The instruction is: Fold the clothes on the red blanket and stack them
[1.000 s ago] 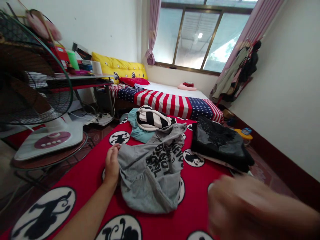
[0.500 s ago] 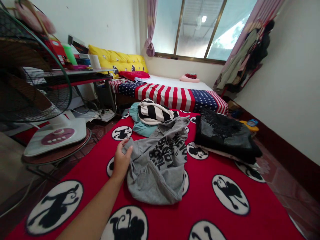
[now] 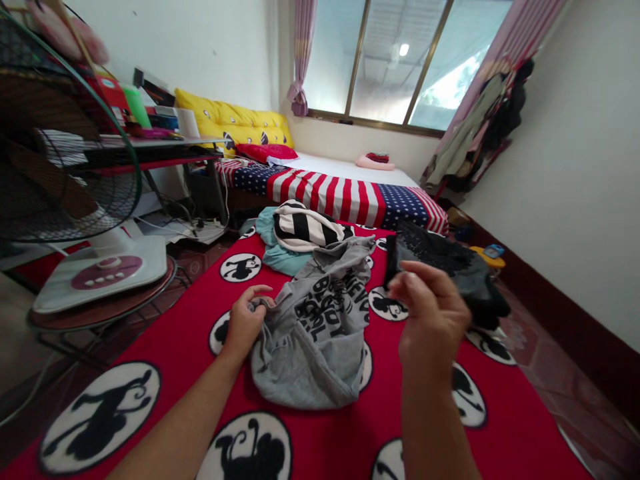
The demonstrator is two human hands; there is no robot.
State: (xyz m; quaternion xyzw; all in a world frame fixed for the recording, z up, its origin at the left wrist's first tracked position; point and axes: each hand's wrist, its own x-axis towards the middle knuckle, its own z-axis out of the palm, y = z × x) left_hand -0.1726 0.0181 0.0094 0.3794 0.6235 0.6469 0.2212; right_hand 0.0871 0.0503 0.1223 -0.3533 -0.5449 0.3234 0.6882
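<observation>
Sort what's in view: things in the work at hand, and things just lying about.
Likely in the work: grey garment, its edge in the left hand; striped cloth; teal cloth; dark pile behind the right hand; red blanket underneath.

Likely just around: fan, yellow cushion, hanging clothes.

Logging from my end: shirt [image 3: 315, 367] mid-blanket [image 3: 190, 333], my left hand [image 3: 249, 319] at its left edge. My right hand [image 3: 433, 313] right of it, partly covering my view of a clothes stack [image 3: 465, 267]. Clothes bundle [image 3: 305, 230] behind the shirt. Fan [image 3: 107, 257] on stool [image 3: 113, 307], left. Bed [image 3: 350, 170] beyond the blanket, below window [image 3: 380, 73].
</observation>
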